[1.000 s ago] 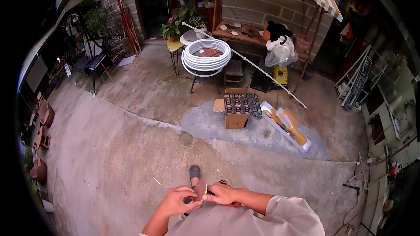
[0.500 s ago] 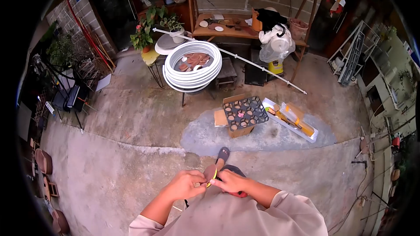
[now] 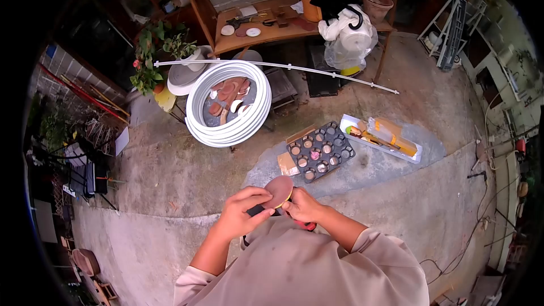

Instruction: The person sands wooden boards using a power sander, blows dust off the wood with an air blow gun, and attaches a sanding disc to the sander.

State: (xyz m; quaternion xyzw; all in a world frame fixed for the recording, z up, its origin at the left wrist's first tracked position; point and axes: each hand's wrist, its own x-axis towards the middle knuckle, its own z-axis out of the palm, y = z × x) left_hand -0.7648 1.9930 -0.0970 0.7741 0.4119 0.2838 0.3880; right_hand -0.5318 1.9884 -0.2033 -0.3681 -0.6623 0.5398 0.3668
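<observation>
A round reddish-brown sanding disc (image 3: 279, 191) with a yellow rim is held up in front of my body, its brown face tilted upward. My left hand (image 3: 241, 212) has its fingers on the disc's left edge, with the thumb lower down near the rim. Around the disc's right side and yellow edge, my right hand (image 3: 303, 205) is closed. Just below that hand shows a red and black object (image 3: 306, 225), mostly hidden by the hand and my shirt; I cannot make out its kind.
Ahead on the floor stands a black cup tray (image 3: 320, 152) on cardboard, beside a white box (image 3: 412, 153) of tools. A white hose coil (image 3: 195, 114) encircles brown discs and scraps. A long white rod (image 3: 317, 70) spans the space before the wooden bench (image 3: 218, 42).
The disc has been raised and turned so its brown face shows more. My left fingers have shifted onto its left edge and spread. The camera view has tilted and turned.
</observation>
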